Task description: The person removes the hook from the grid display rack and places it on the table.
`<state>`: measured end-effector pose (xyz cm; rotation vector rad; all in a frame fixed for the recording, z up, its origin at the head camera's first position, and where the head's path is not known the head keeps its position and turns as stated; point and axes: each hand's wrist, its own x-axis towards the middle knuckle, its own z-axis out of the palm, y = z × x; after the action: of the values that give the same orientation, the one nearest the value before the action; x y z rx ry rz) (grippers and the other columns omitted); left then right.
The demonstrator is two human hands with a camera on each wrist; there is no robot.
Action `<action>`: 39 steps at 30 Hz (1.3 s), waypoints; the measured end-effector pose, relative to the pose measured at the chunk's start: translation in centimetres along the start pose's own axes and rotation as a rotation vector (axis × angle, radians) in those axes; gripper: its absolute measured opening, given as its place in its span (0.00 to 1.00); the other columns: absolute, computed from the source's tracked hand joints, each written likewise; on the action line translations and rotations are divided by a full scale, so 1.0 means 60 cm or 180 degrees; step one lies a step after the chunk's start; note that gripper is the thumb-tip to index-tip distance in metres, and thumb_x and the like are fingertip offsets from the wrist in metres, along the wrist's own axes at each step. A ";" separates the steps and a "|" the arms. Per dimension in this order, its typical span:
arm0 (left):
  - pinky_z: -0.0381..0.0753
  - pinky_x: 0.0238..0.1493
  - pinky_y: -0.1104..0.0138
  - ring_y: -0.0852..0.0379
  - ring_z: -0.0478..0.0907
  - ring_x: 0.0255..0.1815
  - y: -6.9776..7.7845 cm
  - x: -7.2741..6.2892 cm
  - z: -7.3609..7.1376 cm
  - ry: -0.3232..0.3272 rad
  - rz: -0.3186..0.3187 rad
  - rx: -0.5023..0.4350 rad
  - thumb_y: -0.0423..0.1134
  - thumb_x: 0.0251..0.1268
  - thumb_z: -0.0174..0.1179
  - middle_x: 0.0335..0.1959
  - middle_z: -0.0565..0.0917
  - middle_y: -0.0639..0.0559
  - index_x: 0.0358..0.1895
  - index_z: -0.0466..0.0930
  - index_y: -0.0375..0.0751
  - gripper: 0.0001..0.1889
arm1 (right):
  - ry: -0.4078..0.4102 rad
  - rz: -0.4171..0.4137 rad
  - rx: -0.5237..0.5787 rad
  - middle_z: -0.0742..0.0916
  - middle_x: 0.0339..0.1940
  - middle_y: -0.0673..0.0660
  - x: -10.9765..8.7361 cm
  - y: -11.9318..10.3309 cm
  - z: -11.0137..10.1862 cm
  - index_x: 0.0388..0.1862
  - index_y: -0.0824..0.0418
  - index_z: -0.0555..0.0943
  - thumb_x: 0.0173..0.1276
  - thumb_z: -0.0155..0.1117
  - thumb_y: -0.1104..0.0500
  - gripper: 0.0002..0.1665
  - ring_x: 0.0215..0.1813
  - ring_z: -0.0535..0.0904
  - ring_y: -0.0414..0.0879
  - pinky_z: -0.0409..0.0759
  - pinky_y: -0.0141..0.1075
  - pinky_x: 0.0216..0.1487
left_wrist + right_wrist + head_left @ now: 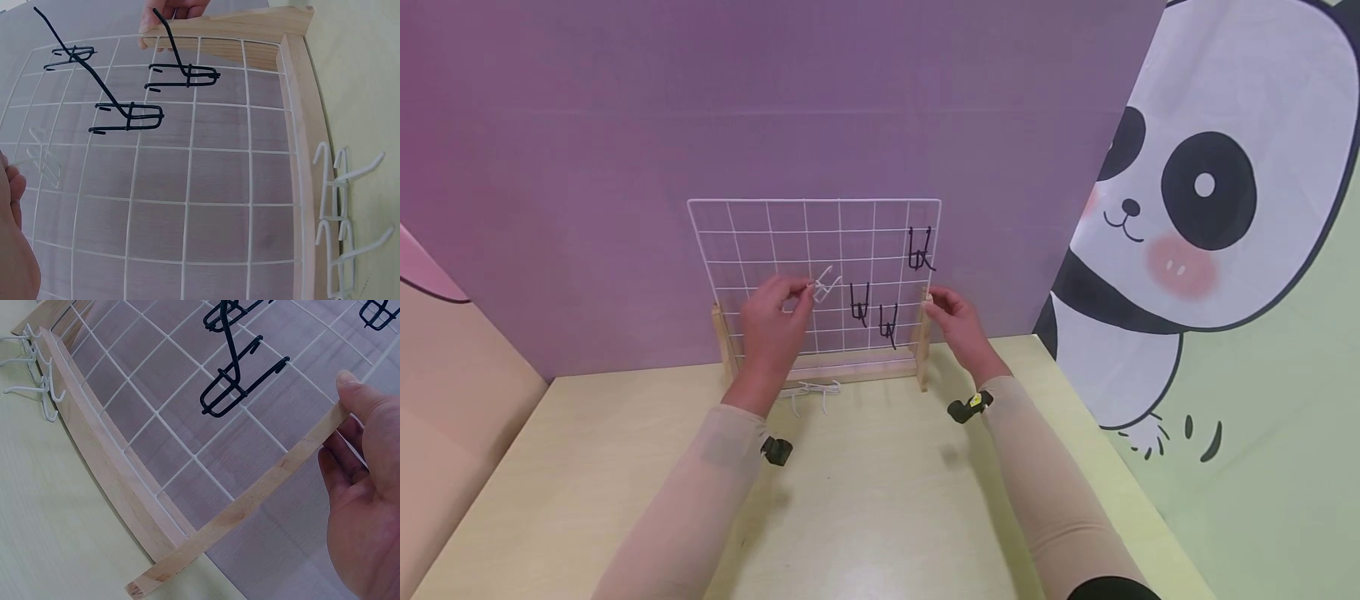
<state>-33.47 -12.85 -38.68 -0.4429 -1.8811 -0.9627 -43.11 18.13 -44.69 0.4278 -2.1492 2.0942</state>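
Note:
A white wire grid panel (805,200) stands upright in a wooden base (880,367) near the table's back edge. My left hand (778,321) pinches a white wire hook (825,287) in front of the grid's middle. In the left wrist view that white hook (45,159) overlaps the mesh. At the right side, my right hand (957,323) grips the top of the wooden upright (250,497) between thumb and fingers. Three black hooks hang on the grid: one high at the right (919,250), two lower, a left one (860,307) and a right one (888,325).
Several white hooks (808,389) lie on the table (880,492) against the front of the wooden base. Behind the grid rises a purple backdrop (625,167). A panda picture (1210,250) covers the wall on the right.

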 end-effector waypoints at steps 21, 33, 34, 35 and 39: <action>0.88 0.46 0.54 0.46 0.89 0.41 -0.025 -0.038 -0.008 -0.0104 -0.0057 0.0067 0.29 0.74 0.71 0.39 0.91 0.43 0.45 0.91 0.33 0.03 | -0.0008 -0.0041 -0.0059 0.86 0.64 0.61 -0.003 -0.001 0.001 0.71 0.68 0.80 0.85 0.66 0.63 0.21 0.63 0.80 0.44 0.80 0.37 0.71; 0.89 0.47 0.51 0.44 0.89 0.43 -0.027 -0.066 -0.002 -0.0505 -0.0097 0.0296 0.30 0.74 0.72 0.41 0.91 0.44 0.46 0.91 0.34 0.04 | 0.0000 -0.0021 -0.0020 0.86 0.61 0.57 0.000 0.004 0.000 0.71 0.68 0.80 0.85 0.65 0.63 0.21 0.61 0.80 0.43 0.80 0.35 0.69; 0.90 0.49 0.51 0.44 0.89 0.44 -0.027 -0.068 -0.001 -0.0542 -0.0097 0.0287 0.30 0.75 0.72 0.41 0.91 0.44 0.46 0.91 0.34 0.04 | 0.0004 -0.0027 -0.0014 0.86 0.61 0.57 0.000 0.004 0.000 0.71 0.69 0.80 0.85 0.65 0.63 0.21 0.61 0.80 0.43 0.80 0.35 0.68; 0.90 0.49 0.50 0.44 0.89 0.44 -0.027 -0.070 0.000 -0.0578 -0.0096 0.0292 0.30 0.75 0.72 0.41 0.91 0.44 0.47 0.91 0.34 0.04 | 0.0005 -0.0034 -0.0009 0.86 0.60 0.57 0.000 0.004 0.000 0.71 0.69 0.80 0.85 0.65 0.63 0.21 0.61 0.80 0.43 0.80 0.35 0.68; 0.91 0.48 0.52 0.44 0.89 0.45 -0.029 -0.078 0.005 -0.0726 -0.0120 0.0323 0.31 0.75 0.72 0.42 0.91 0.45 0.48 0.91 0.35 0.05 | 0.0010 -0.0042 -0.0026 0.86 0.60 0.56 0.001 0.005 0.001 0.71 0.69 0.80 0.85 0.65 0.64 0.21 0.61 0.81 0.43 0.80 0.36 0.70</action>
<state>-32.49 -13.28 -43.55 -0.4742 -2.1402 -0.8660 -43.23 18.10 -44.99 0.4366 -2.1466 2.0771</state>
